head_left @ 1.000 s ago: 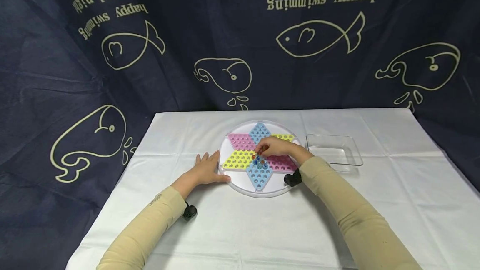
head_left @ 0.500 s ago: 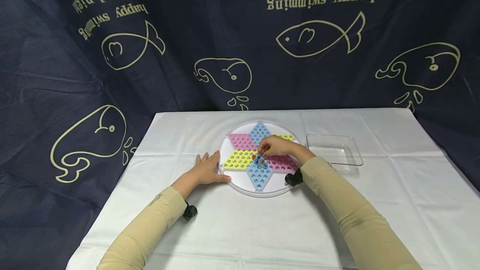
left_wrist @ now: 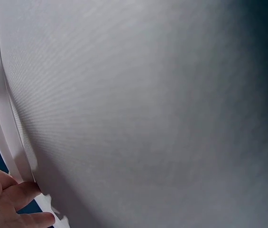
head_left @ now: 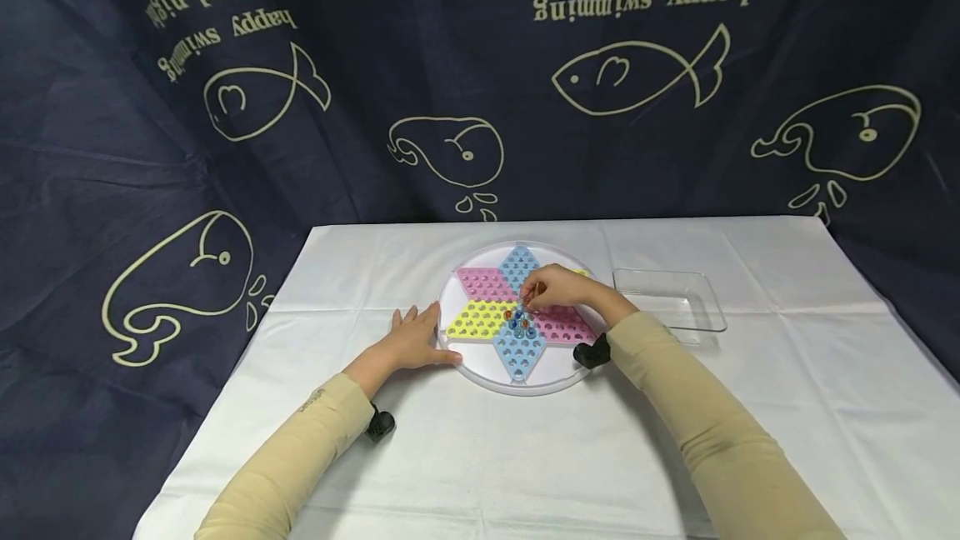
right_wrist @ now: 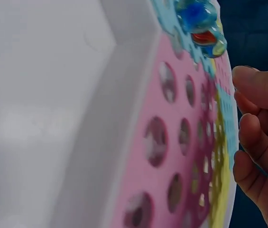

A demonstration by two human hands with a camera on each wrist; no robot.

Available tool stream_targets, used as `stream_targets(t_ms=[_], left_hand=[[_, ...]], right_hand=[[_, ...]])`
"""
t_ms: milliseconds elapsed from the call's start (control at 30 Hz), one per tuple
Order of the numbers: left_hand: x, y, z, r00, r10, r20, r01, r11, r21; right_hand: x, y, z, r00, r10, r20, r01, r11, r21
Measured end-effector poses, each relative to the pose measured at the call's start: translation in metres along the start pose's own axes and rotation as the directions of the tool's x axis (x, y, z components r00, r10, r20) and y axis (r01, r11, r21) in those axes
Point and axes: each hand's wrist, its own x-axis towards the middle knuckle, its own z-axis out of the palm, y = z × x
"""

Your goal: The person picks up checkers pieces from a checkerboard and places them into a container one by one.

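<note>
The Chinese checkers board (head_left: 480,369), round and white with a coloured star of holes, lies on the table. Several blue and red glass marbles (head_left: 519,324) sit near its centre and on the near blue point. My right hand (head_left: 558,288) is over the board just behind the marbles, fingers curled and fingertips low. In the right wrist view its curled fingers (right_wrist: 250,130) are beside the pink section, apart from the marbles (right_wrist: 195,16); I cannot tell whether they hold a marble. My left hand (head_left: 412,340) lies spread at the board's left rim, thumb and fingers touching the edge.
A clear rectangular plastic box (head_left: 667,300) stands to the right of the board. White cloth (head_left: 480,457) covers the table, and a dark blue curtain (head_left: 480,48) with fish drawings hangs behind its far edge.
My right hand has shifted slightly right and away from the marbles, uncovering a little more of the board's centre. The left hand and the board have stayed in place.
</note>
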Motion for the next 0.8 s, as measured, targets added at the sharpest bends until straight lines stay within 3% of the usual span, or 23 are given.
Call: stream_targets(t_ms=[533,800], left_hand=[[0.001,-0.004,0.004,1.000,-0.008,-0.004,0.008,1.000,0.005],[0.004,-0.005,0.004,1.000,-0.002,-0.003,0.002,1.000,0.000]], right_hand=[[-0.014,-0.003,-0.027,0.996,0.058,-0.067,-0.055,0.997,0.045],[-0.021,-0.003,-0.040,0.994,0.088,-0.063,-0.086,0.996,0.033]])
